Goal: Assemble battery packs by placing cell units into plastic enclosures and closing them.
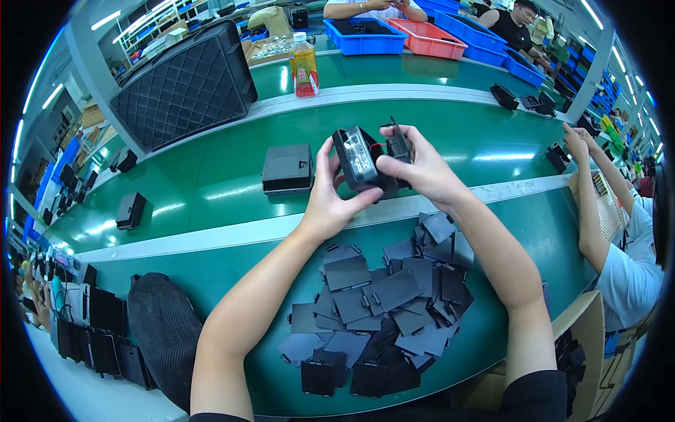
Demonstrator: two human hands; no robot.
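Observation:
Above the near edge of the green belt, my left hand (328, 205) is closed around a black box-shaped lamp housing (360, 156) with a clear, shiny front. My right hand (426, 171) pinches a small black part (399, 145) at the housing's right side, its thumb against the housing. A bit of red wire shows between the two pieces. Left of my hands, a closed black box (286, 169) lies on the belt. Below them, a loose pile of flat black plastic covers (349, 304) with small tabs spreads over the green table between my forearms.
A smaller black box (131, 211) sits farther left on the belt. Beyond it stand a big black case (186, 84) and a bottle (304, 65). A dark mesh object (163, 330) lies by my left elbow. A cardboard box (594, 352) and a co-worker's arms (594, 204) are at right.

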